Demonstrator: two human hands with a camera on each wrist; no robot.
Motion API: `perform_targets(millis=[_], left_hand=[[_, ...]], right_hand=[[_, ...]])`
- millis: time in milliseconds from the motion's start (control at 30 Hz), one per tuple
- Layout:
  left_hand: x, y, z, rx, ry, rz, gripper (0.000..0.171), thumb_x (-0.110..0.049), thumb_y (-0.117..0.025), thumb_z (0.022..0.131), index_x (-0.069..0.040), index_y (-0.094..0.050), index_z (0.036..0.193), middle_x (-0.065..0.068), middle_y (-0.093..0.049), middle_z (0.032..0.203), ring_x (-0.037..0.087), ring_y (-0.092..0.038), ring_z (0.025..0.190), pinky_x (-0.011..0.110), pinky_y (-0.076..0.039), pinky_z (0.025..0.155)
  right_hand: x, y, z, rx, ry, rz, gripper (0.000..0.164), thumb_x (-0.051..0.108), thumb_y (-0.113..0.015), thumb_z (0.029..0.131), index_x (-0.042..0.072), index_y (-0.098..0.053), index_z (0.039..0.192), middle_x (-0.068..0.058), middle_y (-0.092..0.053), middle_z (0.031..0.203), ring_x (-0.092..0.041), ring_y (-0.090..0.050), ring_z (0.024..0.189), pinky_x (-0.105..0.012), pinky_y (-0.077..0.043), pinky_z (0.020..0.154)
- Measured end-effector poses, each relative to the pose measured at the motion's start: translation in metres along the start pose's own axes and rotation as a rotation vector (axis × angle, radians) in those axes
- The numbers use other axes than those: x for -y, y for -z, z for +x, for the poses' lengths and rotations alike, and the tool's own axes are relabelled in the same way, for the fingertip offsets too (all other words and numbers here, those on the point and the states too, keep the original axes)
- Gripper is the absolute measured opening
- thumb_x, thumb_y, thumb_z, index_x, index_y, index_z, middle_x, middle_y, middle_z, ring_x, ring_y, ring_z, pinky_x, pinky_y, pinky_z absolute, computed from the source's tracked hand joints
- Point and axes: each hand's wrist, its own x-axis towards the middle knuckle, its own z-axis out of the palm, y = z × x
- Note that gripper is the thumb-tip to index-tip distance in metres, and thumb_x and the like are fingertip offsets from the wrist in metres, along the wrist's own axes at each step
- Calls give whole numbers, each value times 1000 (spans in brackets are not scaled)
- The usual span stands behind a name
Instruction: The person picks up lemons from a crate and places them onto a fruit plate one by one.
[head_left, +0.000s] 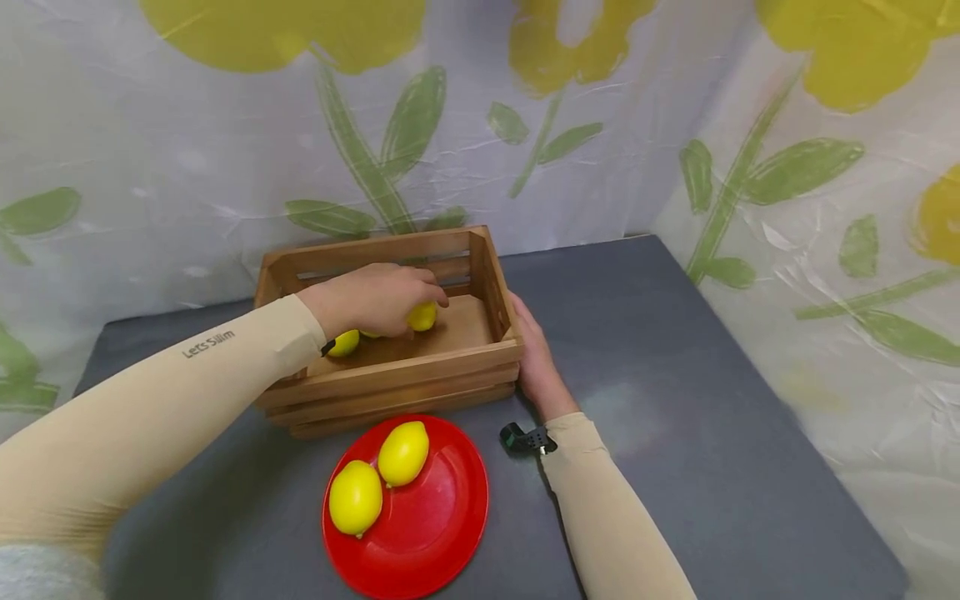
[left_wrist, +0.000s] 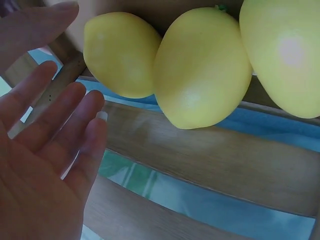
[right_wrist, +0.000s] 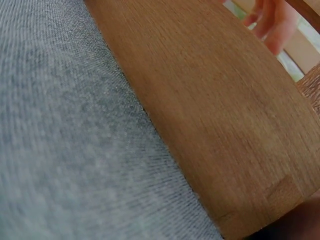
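Inside a slatted wooden crate (head_left: 405, 375), my left hand (head_left: 378, 298) hovers over the lemons with its fingers loosely bent. The left wrist view shows its fingers spread beside a lemon (left_wrist: 122, 55), with a gap between them. Two more lemons sit alongside, a middle lemon (left_wrist: 202, 67) and one (left_wrist: 285, 55) cut off by the frame. In the head view, a lemon (head_left: 422, 317) shows just below the fingertips. My right hand (head_left: 536, 358) rests against the crate's right end, its fingers partly hidden by the wood. The right wrist view is filled mostly by the crate's wooden board (right_wrist: 215, 110).
A red plate (head_left: 427, 533) stands in front of the crate, bearing a lemon (head_left: 403, 452) and another lemon (head_left: 356, 497) at its left side. Both rest on a dark grey table (head_left: 637, 375). A sheet (head_left: 600, 200) painted with flowers hangs behind and to the right.
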Motion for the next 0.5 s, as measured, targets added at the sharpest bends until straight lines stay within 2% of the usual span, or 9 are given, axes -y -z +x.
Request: perform_targets(millis=[200,367,500], left_hand=[[0,-1,8,-22,-50,67,54,-9,-83,88,-16,-71,141,10,-69,137,33,-68,123,55,-55,110],[4,-6,11,1,-55,111,53,-12,-85,90,-15,-71,141,11,-70,137,35,-68,123,56,-54,111],[5,-7,16,-14,-76,136,51,-11,-85,90,-14,-72,139,11,-71,134,35,-69,120,56,-55,109]], right_hand=[[-1,0,0,-4,8,-10,54,42,-37,115,26,-43,166,-2,-38,174,-27,-33,162,-59,-26,133],[0,0,-1,12,8,-28,54,41,-38,115,27,-43,166,-1,-39,174,-27,-35,161,-58,-27,132],[2,2,0,3,1,-18,54,43,-38,115,28,-43,166,0,-38,174,-26,-34,162,-57,-27,132]])
